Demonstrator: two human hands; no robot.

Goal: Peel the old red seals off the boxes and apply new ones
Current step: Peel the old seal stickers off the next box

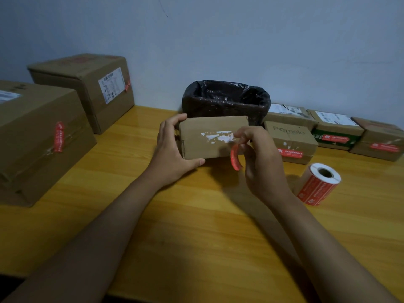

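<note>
A small cardboard box [209,145] stands tilted up at the middle of the table, its face showing a torn white patch where a seal was. My left hand [172,147] grips its left end, fingers over the top and thumb under the lower edge. My right hand [260,158] pinches a curled red seal [235,156], which hangs by the box's right end. A roll of new red seals [317,184] lies on the table to the right.
A bin lined with a black bag [226,99] stands behind the box against the wall. Two large boxes [39,136] [91,88] with red seals stand at the left. Several small sealed boxes [293,141] line the back right. The wooden table [196,226] stretches toward me.
</note>
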